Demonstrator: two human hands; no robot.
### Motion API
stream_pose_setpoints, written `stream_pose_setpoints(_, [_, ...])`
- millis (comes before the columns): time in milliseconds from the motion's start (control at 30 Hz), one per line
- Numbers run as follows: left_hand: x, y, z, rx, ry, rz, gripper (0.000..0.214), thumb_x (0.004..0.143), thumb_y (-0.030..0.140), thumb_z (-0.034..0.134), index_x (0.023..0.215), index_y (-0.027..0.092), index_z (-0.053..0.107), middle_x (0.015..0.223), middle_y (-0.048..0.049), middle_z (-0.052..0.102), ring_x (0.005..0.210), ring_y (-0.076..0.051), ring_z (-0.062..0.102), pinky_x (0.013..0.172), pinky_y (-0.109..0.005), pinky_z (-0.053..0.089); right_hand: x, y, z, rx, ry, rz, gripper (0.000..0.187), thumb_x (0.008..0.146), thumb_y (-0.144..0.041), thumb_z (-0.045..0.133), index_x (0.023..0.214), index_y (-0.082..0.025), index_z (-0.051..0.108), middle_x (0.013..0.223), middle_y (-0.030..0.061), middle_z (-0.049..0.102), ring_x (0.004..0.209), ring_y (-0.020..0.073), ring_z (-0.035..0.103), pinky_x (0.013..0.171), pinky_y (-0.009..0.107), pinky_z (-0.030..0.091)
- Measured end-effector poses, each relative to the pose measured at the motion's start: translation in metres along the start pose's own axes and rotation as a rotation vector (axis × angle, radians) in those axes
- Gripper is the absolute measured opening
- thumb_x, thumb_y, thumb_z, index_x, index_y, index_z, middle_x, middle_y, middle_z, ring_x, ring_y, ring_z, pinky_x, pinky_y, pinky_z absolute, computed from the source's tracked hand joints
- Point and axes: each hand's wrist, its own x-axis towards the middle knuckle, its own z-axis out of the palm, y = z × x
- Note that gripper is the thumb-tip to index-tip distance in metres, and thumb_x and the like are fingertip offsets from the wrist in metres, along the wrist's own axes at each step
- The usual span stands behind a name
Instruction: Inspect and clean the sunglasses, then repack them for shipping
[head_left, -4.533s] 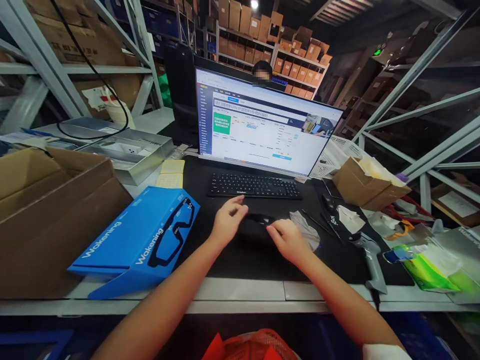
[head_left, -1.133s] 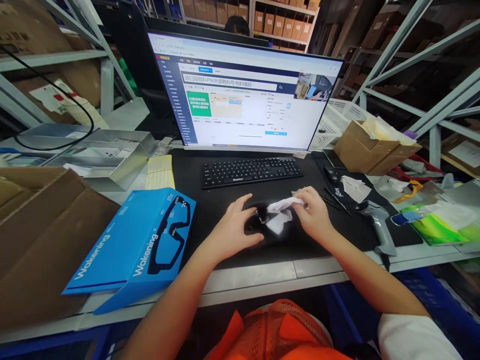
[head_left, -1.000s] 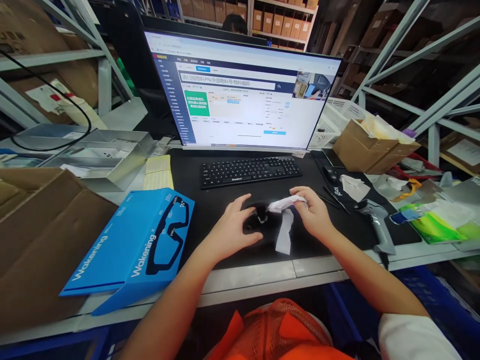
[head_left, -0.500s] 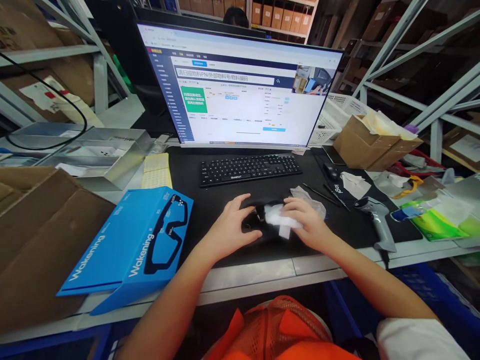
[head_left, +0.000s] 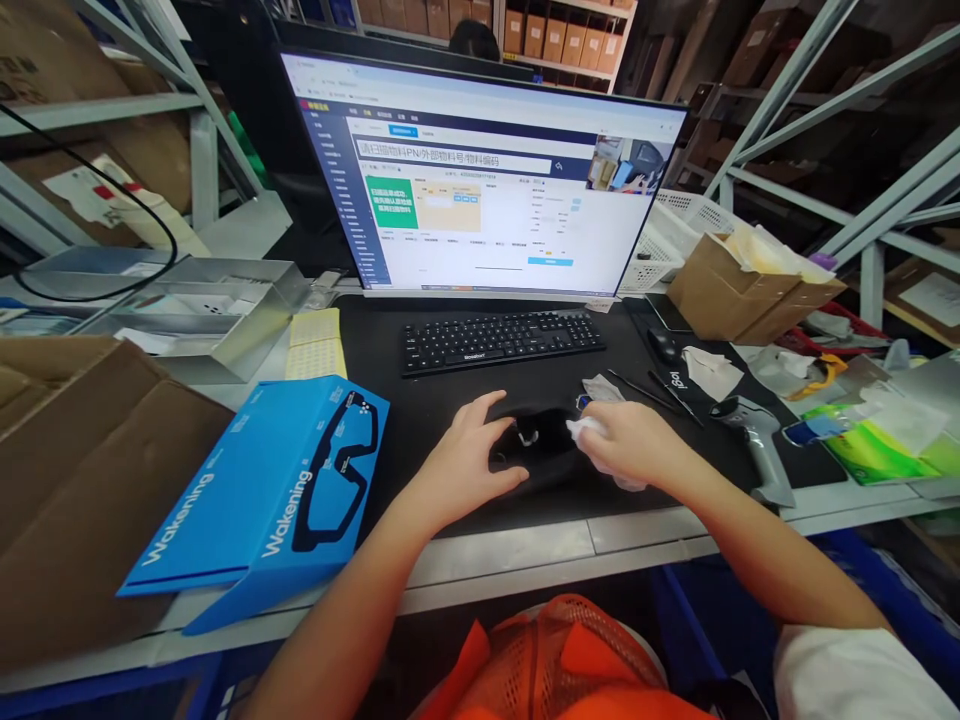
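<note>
Between my two hands, on the black desk mat, lies a dark glossy object; its kind is hard to make out against the mat. My left hand curves beside its left end, thumb and fingers spread apart, with the forefinger near its edge. Crumpled white tissue pokes out of my right hand, whose fingers are closed around it at the object's right end. Some clear plastic wrap shows just behind the right hand.
A blue box printed with glasses lies left, beside a brown carton. Behind are a keyboard and monitor. To the right lie a mouse, tweezers, a barcode scanner and a green packet.
My right hand has moved slightly right and gathered the white tissue into its fist, uncovering more of the dark object. My left hand has stayed nearly still.
</note>
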Motion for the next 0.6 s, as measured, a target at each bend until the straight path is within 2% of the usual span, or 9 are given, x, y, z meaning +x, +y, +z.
stream_pose_setpoints(67, [0.000,0.001,0.000,0.010,0.001,0.003,0.052,0.079,0.039,0.073,0.127,0.021,0.065,0.160,-0.0081,0.033,0.145,-0.034,0.034,0.118,-0.050,0.038,0.004,-0.008,0.009,-0.199,-0.039,0.021,0.034,0.090,-0.046,0.051,0.073,-0.021,0.066,0.068,0.0054,0.067,0.065,0.0205,0.059,0.058,0.030,0.029])
stream_pose_setpoints(167, [-0.001,0.002,0.000,0.028,0.000,0.009,0.053,0.077,0.037,0.074,0.127,0.021,0.065,0.160,-0.0086,0.033,0.145,-0.034,0.034,0.118,-0.050,0.038,0.009,-0.012,0.013,-0.233,-0.096,0.032,0.045,0.092,-0.059,0.049,0.075,-0.022,0.069,0.074,0.0061,0.072,0.069,0.0211,0.063,0.059,0.030,0.030])
stream_pose_setpoints(433, [-0.004,0.005,0.001,0.092,0.008,-0.010,0.055,0.078,0.043,0.073,0.128,0.021,0.064,0.160,-0.0095,0.034,0.143,-0.036,0.037,0.116,-0.052,0.040,0.022,-0.013,0.012,-0.333,-0.155,0.074,0.026,0.090,-0.041,0.056,0.094,-0.027,0.078,0.090,0.0072,0.077,0.082,0.0249,0.069,0.062,0.030,0.035])
stream_pose_setpoints(600, [-0.003,0.005,0.001,0.109,0.012,-0.004,0.055,0.079,0.043,0.072,0.128,0.021,0.064,0.159,-0.0100,0.035,0.143,-0.035,0.037,0.116,-0.052,0.040,0.019,-0.016,0.016,-0.404,-0.128,0.039,0.025,0.091,-0.039,0.056,0.089,-0.023,0.076,0.086,0.0097,0.076,0.078,0.0263,0.069,0.060,0.031,0.033])
